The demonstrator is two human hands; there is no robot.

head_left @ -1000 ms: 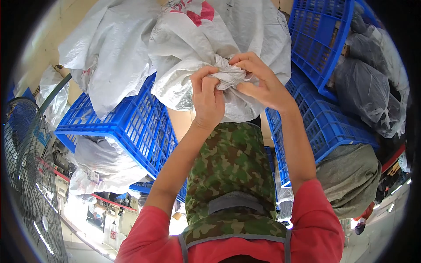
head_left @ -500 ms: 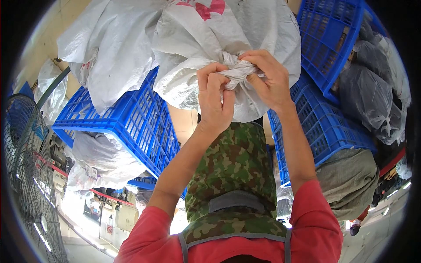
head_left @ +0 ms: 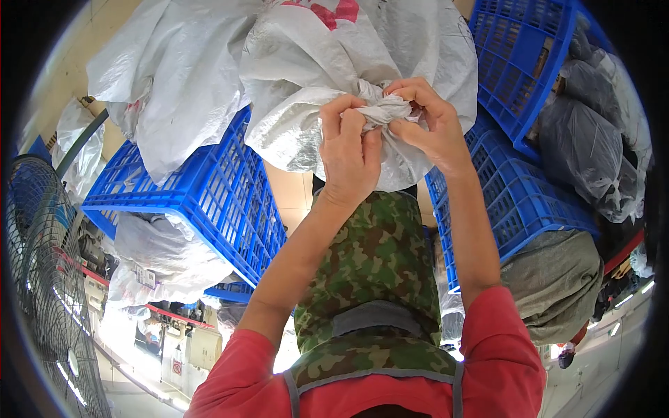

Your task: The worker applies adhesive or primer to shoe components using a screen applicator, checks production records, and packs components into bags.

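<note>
A big white woven plastic sack (head_left: 306,56) with a red mark stands in front of me, its mouth gathered and twisted into a knot (head_left: 380,110). My left hand (head_left: 350,145) is closed on the left side of the twist, fingers bent and thumb pressed in. From the right, my right hand (head_left: 435,129) pinches the other side of the same twist between thumb and fingers. Both hands nearly meet at the knot. Part of the twisted plastic is hidden behind the fingers.
Another white sack (head_left: 188,83) lies over a blue plastic crate (head_left: 174,177) on the left. More blue crates (head_left: 516,188) stand at the right, beside dark clear-wrapped bags (head_left: 582,139) and a grey-green cloth bundle (head_left: 557,282). A wire-caged fan (head_left: 42,258) is at far left.
Both hands keep their grip on the twisted sack mouth. The left hand has shifted slightly right, closer to the right hand, and its fingers have pressed further in toward the knot.
</note>
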